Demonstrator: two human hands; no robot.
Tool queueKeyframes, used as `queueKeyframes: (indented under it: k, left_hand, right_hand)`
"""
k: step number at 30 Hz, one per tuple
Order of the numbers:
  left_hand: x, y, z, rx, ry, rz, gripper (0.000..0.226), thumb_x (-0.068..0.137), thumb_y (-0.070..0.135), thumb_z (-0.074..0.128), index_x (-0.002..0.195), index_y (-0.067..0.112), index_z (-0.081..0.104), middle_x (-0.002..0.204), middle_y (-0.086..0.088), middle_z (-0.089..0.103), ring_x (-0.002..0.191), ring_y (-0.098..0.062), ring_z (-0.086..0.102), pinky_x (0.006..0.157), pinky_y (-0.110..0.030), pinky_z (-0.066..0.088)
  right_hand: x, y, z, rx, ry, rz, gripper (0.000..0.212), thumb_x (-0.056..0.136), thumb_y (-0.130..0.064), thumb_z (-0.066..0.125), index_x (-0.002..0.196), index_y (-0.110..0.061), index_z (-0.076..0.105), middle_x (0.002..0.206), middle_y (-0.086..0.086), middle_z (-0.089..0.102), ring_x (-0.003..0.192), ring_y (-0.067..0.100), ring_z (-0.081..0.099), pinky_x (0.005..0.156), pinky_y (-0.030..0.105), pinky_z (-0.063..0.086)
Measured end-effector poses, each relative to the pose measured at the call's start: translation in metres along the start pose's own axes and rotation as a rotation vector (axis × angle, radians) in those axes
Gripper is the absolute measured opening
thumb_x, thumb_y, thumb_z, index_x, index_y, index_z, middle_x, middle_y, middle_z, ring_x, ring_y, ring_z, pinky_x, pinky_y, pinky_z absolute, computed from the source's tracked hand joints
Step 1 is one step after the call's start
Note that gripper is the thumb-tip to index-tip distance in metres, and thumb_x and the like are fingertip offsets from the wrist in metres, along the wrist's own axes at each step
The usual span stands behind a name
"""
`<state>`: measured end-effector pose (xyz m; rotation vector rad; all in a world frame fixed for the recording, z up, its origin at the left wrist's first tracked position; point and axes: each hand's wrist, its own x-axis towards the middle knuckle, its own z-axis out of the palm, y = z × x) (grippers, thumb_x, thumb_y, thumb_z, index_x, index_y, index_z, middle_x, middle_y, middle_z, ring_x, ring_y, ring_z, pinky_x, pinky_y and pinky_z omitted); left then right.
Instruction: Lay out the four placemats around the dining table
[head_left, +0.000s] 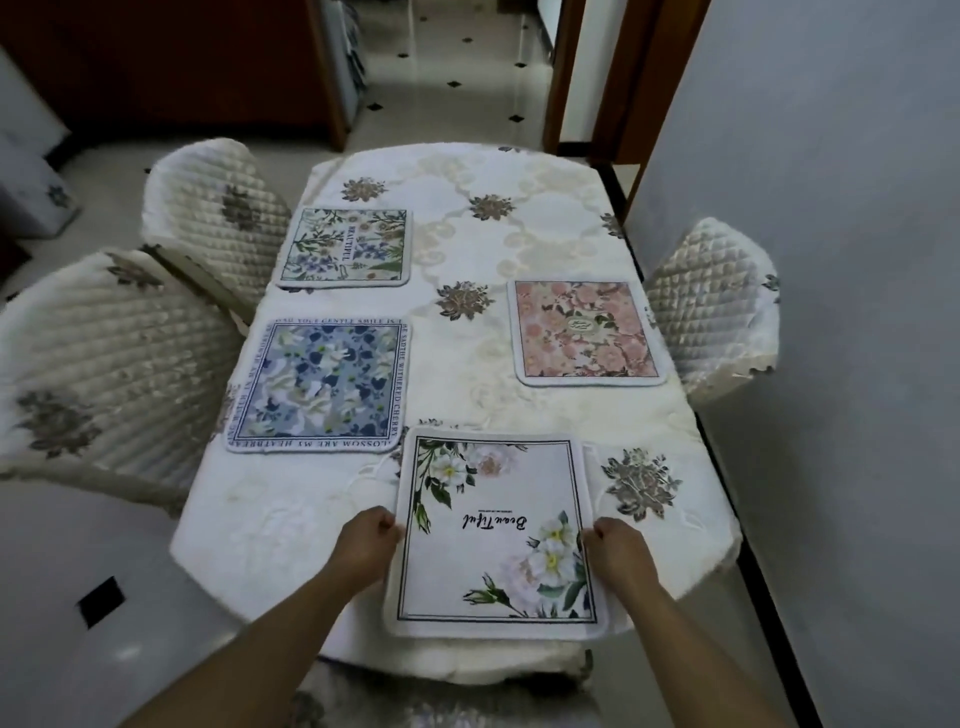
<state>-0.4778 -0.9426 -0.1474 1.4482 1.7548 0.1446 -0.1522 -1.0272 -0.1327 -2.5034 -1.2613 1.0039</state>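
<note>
A white placemat with white flowers and the word "Beautiful" (493, 535) lies at the near end of the dining table (467, 171). My left hand (366, 540) grips its left edge and my right hand (618, 548) grips its right edge. On the table's left side lie a blue floral placemat (317, 387) and, farther back, a green and blue leafy placemat (347, 248). A pink floral placemat (584, 332) lies flat on the right side.
Two quilted chairs (98, 364) (218, 208) stand along the table's left side and one chair (717, 306) at its right, against a grey wall (831, 260). A chair back (441, 696) is just below the near edge. A tiled hallway (457, 78) opens beyond.
</note>
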Motion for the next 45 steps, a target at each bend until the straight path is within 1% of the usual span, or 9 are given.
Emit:
queueKeyframes:
  k: [8,17,25,29,34,38,41,43,45]
  left_hand:
    - [0.004,-0.001,0.015,0.008,0.088,-0.067,0.021,0.088,0.019,0.060,0.070,0.013,0.051,0.068,-0.001,0.054,0.066,-0.019,0.050,0.056,-0.029,0.035]
    - [0.000,-0.001,0.024,-0.016,0.171,-0.101,0.014,0.088,0.022,0.061,0.077,0.015,0.056,0.075,-0.004,0.063,0.075,-0.022,0.058,0.067,-0.032,0.044]
    - [-0.002,-0.006,0.037,0.101,0.242,-0.115,0.022,0.093,0.031,0.056,0.082,0.013,0.052,0.078,-0.005,0.062,0.072,-0.023,0.056,0.058,-0.032,0.038]
    - [-0.002,0.001,0.033,0.144,0.208,-0.121,0.022,0.094,0.031,0.053,0.086,0.011,0.052,0.083,-0.006,0.062,0.075,-0.023,0.058,0.063,-0.033,0.044]
    - [-0.014,0.013,0.014,0.274,0.200,-0.043,0.018,0.088,0.031,0.056,0.087,0.014,0.049,0.086,-0.002,0.060,0.080,-0.023,0.058,0.069,-0.032,0.046]
    - [-0.028,0.024,-0.011,0.416,0.227,0.145,0.014,0.089,0.034,0.057,0.092,0.021,0.052,0.098,-0.003,0.063,0.090,-0.023,0.059,0.073,-0.032,0.045]
    - [-0.043,0.034,-0.040,0.548,0.247,0.191,0.024,0.090,0.039,0.056,0.106,0.021,0.060,0.105,-0.002,0.064,0.098,-0.023,0.058,0.078,-0.033,0.046]
    - [-0.052,0.041,-0.063,0.604,0.289,0.202,0.027,0.090,0.041,0.056,0.109,0.022,0.060,0.107,-0.001,0.064,0.100,-0.023,0.057,0.080,-0.034,0.046]
    - [-0.062,0.050,-0.087,0.609,0.349,0.226,0.027,0.089,0.042,0.057,0.107,0.023,0.061,0.107,-0.001,0.064,0.101,-0.024,0.057,0.080,-0.034,0.045]
  right_hand:
    - [0.018,0.005,0.011,-0.002,-0.042,-0.025,0.030,0.096,-0.027,0.048,0.087,-0.004,0.064,0.095,0.017,0.069,0.091,0.032,0.063,0.068,0.029,0.038]
    - [0.021,0.005,0.013,-0.005,-0.056,0.022,0.026,0.095,-0.028,0.047,0.087,-0.007,0.061,0.101,0.018,0.068,0.094,0.033,0.063,0.069,0.030,0.040]
    - [0.021,0.007,0.016,-0.088,0.002,0.035,0.032,0.094,-0.038,0.047,0.102,-0.009,0.057,0.105,0.013,0.067,0.097,0.033,0.064,0.075,0.035,0.047]
    - [0.022,0.001,0.014,-0.179,-0.023,-0.012,0.030,0.098,-0.034,0.042,0.104,-0.010,0.059,0.106,0.012,0.068,0.096,0.031,0.065,0.074,0.033,0.047]
    - [0.017,-0.006,-0.005,-0.298,-0.102,-0.031,0.027,0.095,-0.025,0.044,0.111,-0.013,0.062,0.115,0.009,0.066,0.103,0.027,0.064,0.085,0.034,0.052]
    - [-0.001,-0.009,-0.024,-0.384,-0.049,-0.179,0.026,0.094,-0.033,0.044,0.107,-0.016,0.059,0.111,0.006,0.067,0.100,0.025,0.064,0.081,0.032,0.050]
    - [-0.008,-0.016,-0.047,-0.463,-0.009,-0.293,0.019,0.092,-0.038,0.047,0.085,-0.020,0.049,0.106,0.006,0.066,0.098,0.026,0.062,0.071,0.032,0.043]
    - [-0.012,-0.027,-0.066,-0.494,0.025,-0.344,0.032,0.092,-0.041,0.047,0.068,-0.024,0.033,0.098,0.005,0.064,0.096,0.027,0.062,0.068,0.033,0.040]
    - [-0.017,-0.045,-0.087,-0.521,0.092,-0.396,0.040,0.092,-0.044,0.048,0.064,-0.024,0.026,0.096,0.006,0.062,0.094,0.027,0.061,0.070,0.034,0.042]
